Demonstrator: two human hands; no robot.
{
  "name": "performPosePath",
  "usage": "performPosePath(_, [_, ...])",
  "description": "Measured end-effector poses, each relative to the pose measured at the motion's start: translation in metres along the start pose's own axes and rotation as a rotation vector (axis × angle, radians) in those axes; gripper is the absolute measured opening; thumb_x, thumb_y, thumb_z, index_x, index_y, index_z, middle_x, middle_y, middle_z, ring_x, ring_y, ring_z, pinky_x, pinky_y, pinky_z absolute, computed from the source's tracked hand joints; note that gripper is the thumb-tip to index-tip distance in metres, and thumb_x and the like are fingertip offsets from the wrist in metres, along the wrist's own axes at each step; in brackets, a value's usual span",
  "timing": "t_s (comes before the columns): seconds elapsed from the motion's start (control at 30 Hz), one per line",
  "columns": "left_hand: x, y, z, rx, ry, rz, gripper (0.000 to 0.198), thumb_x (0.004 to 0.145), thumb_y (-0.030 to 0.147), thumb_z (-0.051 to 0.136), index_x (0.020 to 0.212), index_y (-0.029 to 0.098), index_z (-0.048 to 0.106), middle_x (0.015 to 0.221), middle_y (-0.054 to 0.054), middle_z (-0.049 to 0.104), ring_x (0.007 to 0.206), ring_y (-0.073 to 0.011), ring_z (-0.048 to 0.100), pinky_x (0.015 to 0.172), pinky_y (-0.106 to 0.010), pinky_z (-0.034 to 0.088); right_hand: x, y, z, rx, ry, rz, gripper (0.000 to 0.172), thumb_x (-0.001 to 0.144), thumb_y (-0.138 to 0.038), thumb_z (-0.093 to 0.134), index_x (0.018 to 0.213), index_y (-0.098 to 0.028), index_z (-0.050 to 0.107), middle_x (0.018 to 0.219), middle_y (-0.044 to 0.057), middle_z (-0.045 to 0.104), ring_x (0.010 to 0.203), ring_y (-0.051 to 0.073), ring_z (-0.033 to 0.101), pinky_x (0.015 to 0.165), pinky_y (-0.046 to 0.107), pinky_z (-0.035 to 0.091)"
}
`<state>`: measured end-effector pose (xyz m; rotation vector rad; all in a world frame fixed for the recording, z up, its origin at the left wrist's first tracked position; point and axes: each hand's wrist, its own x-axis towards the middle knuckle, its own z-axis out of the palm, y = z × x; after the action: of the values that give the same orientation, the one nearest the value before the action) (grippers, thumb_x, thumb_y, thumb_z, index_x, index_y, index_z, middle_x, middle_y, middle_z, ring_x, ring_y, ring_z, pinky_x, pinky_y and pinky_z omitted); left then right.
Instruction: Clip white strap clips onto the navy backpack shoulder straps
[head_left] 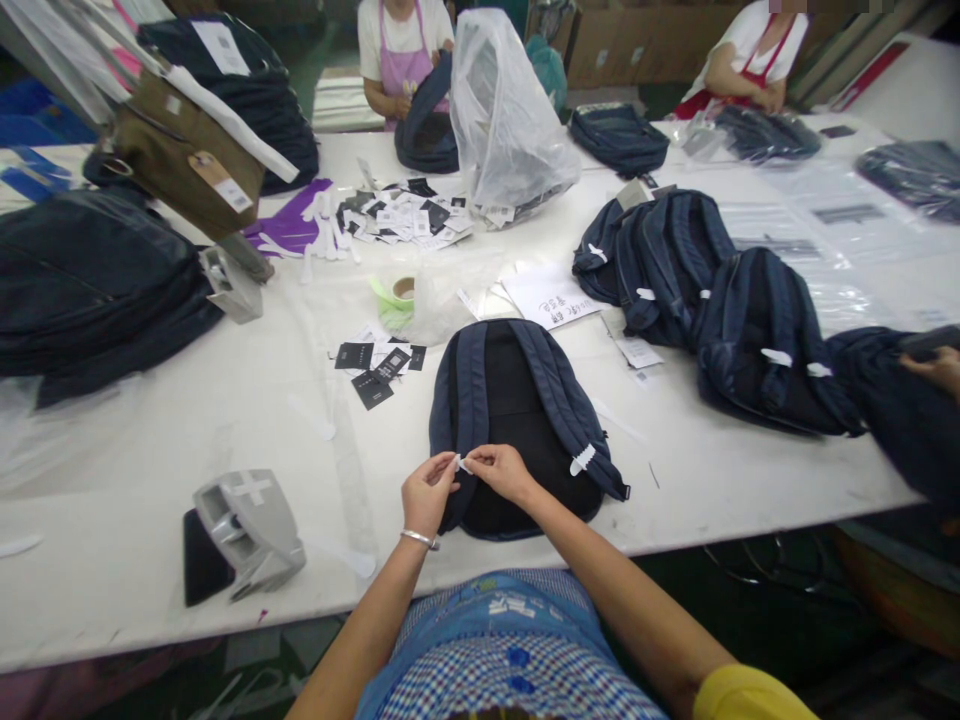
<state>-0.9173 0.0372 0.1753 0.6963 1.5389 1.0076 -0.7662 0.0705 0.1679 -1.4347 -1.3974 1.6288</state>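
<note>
We are pinching a small white strip [460,463] between both sets of fingers. The left hand [427,492] is clenching one end with thumb and forefinger, the right hand [501,470] is gripping the other, and neither is holding anything else. The strip is sitting at the lower end of a shoulder strap [471,400], on the seven o'clock side of the navy backpack [517,410]. It is so small that we cannot tell whether it is wrapping the strap or only touching it.

The backpack is lying back-panel up at the near edge of the desk [225,420], probably so that both straps are facing us within easy reach. A matching white band [581,460] is circling the other strap at four o'clock.

Black tags [373,372] are lying at ten o'clock, a green tape roll [396,292] beyond them at eleven, and a grey plastic tool [251,525] at eight. At two o'clock more backpacks [757,340] are lying in a row, and a co-worker's hand [934,365] is resting on the farthest one at three.
</note>
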Motion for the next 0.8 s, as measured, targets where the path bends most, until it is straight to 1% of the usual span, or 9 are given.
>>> performPosePath(0.17, [-0.001,0.000,0.001,0.003,-0.006,-0.001,0.039,0.068,0.040,0.073,0.095,0.014,0.068,0.093,-0.010,0.071,0.087,-0.0225,0.068,0.060,-0.027,0.061,-0.001,-0.003,0.000,-0.150,0.039,0.018,0.025,0.077,-0.039,0.060,0.076,-0.016,0.071,0.069,0.003,0.069,0.062,0.014,0.060,0.056,0.022,0.041])
performPosePath(0.27, [-0.002,0.000,0.002,0.019,-0.015,0.006,0.037,0.069,0.040,0.073,0.096,0.014,0.068,0.094,-0.010,0.071,0.088,-0.0227,0.068,0.060,-0.027,0.061,-0.001,-0.004,0.000,-0.185,0.048,0.023,0.026,0.077,-0.040,0.059,0.076,-0.016,0.070,0.068,0.003,0.069,0.060,0.013,0.059,0.056,0.022,0.041])
performPosePath(0.4, [-0.003,-0.001,0.000,0.058,-0.039,0.043,0.035,0.071,0.040,0.071,0.096,0.015,0.069,0.096,-0.009,0.071,0.088,-0.0228,0.068,0.061,-0.027,0.061,-0.001,-0.002,0.000,-0.136,0.022,0.006,0.026,0.079,-0.039,0.058,0.077,-0.016,0.070,0.070,0.003,0.069,0.063,0.014,0.061,0.057,0.021,0.042])
performPosePath(0.5, [-0.004,-0.004,-0.001,0.087,-0.060,0.084,0.033,0.075,0.040,0.067,0.097,0.016,0.069,0.099,-0.008,0.070,0.090,-0.0225,0.067,0.065,-0.029,0.061,0.000,0.000,0.000,-0.140,0.014,0.001,0.025,0.079,-0.038,0.058,0.077,-0.016,0.070,0.070,0.003,0.070,0.064,0.014,0.062,0.058,0.022,0.043])
performPosePath(0.57, [-0.004,-0.006,-0.001,0.091,-0.078,0.101,0.033,0.076,0.039,0.066,0.100,0.016,0.068,0.101,-0.009,0.070,0.092,-0.0223,0.067,0.071,-0.031,0.061,0.001,0.001,0.001,-0.137,0.013,0.002,0.025,0.079,-0.038,0.058,0.079,-0.017,0.070,0.071,0.003,0.070,0.065,0.015,0.062,0.059,0.023,0.044])
performPosePath(0.67, [0.001,-0.009,-0.003,0.108,-0.104,0.139,0.035,0.074,0.033,0.069,0.104,0.016,0.065,0.101,-0.009,0.069,0.093,-0.0209,0.067,0.083,-0.033,0.057,0.002,0.001,0.003,-0.089,0.001,-0.020,0.024,0.080,-0.037,0.058,0.081,-0.017,0.070,0.074,0.003,0.070,0.067,0.015,0.062,0.062,0.023,0.045])
performPosePath(0.73, [0.007,-0.011,-0.007,0.141,-0.077,0.167,0.035,0.074,0.031,0.068,0.105,0.016,0.064,0.096,-0.009,0.069,0.089,-0.0193,0.067,0.084,-0.033,0.056,0.000,0.002,0.004,-0.045,0.021,-0.041,0.023,0.080,-0.037,0.058,0.081,-0.017,0.068,0.074,0.002,0.068,0.067,0.014,0.061,0.064,0.024,0.045])
performPosePath(0.8, [0.015,-0.012,-0.015,0.140,-0.024,0.168,0.036,0.075,0.031,0.067,0.107,0.015,0.063,0.094,-0.009,0.068,0.086,-0.0186,0.066,0.079,-0.032,0.057,-0.004,0.004,0.004,0.008,0.072,-0.053,0.024,0.081,-0.038,0.057,0.082,-0.017,0.067,0.073,0.001,0.066,0.067,0.014,0.059,0.065,0.024,0.045])
